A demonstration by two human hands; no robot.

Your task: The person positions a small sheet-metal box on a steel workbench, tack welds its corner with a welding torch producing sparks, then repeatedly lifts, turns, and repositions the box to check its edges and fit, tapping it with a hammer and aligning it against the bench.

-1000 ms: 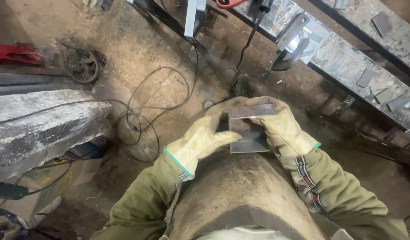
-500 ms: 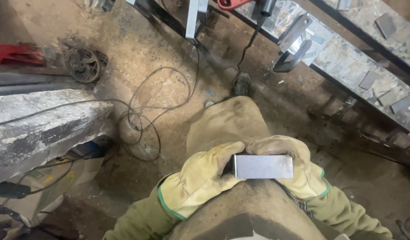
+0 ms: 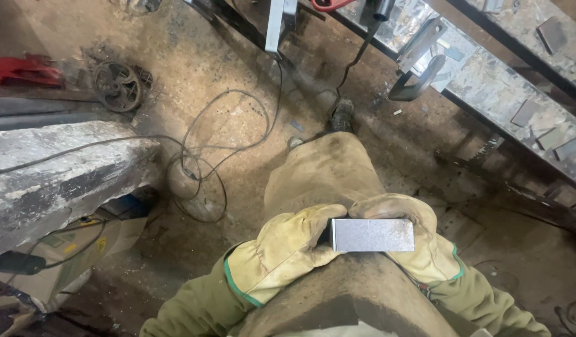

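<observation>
Both my hands wear thick yellow leather gloves with green cuffs. They hold a flat rectangular grey metal plate (image 3: 372, 234) low over my lap. My left hand (image 3: 287, 249) grips the plate's left end. My right hand (image 3: 413, 237) wraps around its right end and top edge. My tan trouser legs and one boot (image 3: 342, 116) show beyond the plate, on the dirt floor.
A long metal workbench (image 3: 488, 75) with small plates and a clamp runs along the upper right. Black cables (image 3: 219, 150) loop on the floor at centre. A rough concrete slab (image 3: 57, 175) lies left, with a small wheel (image 3: 116, 84) and a red tool (image 3: 26, 68) behind it.
My hands have drawn the plate down and toward my body, from over my knees to my lap. The plate now faces flat toward me.
</observation>
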